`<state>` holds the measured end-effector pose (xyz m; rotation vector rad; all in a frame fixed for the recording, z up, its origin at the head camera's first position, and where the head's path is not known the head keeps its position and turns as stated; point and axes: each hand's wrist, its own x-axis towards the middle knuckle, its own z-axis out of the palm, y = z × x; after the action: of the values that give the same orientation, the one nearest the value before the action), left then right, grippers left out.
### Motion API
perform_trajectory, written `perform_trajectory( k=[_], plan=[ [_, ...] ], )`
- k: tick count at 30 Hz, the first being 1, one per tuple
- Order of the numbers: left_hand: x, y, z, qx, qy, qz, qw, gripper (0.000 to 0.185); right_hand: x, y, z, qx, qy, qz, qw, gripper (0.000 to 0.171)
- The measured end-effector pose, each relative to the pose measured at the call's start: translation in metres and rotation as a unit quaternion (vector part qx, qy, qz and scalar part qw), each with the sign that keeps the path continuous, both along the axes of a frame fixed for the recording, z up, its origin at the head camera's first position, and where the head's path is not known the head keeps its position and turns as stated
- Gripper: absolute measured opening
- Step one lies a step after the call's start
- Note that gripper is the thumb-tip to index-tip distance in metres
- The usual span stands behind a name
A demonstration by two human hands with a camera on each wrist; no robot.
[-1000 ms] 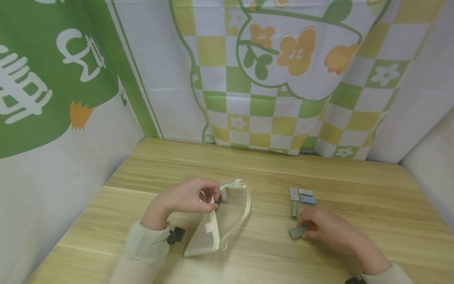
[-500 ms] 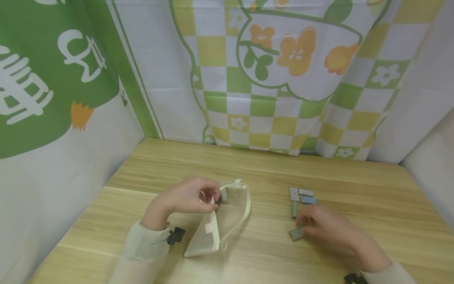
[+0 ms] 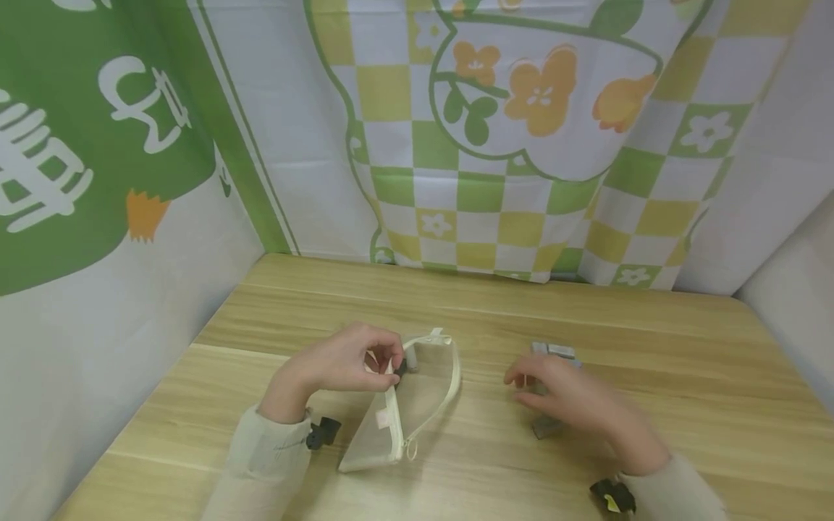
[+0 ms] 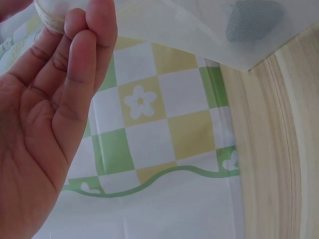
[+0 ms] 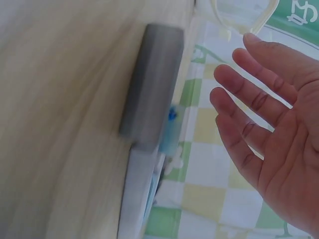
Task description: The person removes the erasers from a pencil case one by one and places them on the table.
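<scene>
Left hand [image 3: 339, 365] pinches pouch [image 3: 407, 405] rim; right hand [image 3: 563, 398], fingers spread and empty, hovers at 3 o'clock, apparently over the blocks [image 3: 547, 427].

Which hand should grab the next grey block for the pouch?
Right, probably. The right hand is open and hovers over the grey blocks, holding nothing. The left hand pinches the rim of the mesh pouch, keeping it open.

cloth-draped [image 3: 495, 145] tabletop [image 3: 521, 311] booth
</scene>
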<state>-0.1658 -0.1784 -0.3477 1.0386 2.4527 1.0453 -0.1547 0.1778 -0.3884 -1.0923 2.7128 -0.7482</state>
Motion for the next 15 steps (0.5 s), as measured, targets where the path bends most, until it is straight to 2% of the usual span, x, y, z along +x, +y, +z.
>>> perform_trajectory(
  k=[6,15],
  plan=[
    [0.0,0.001,-0.001,0.002,0.0,-0.003,1.0,0.006,-0.005,-0.018,0.001,-0.029,0.0,-0.001,1.0,0.023],
    [-0.001,0.002,-0.003,0.003,-0.004,-0.002,1.0,0.007,-0.013,-0.041,-0.001,-0.064,0.028,0.032,0.997,0.022]
  ],
)
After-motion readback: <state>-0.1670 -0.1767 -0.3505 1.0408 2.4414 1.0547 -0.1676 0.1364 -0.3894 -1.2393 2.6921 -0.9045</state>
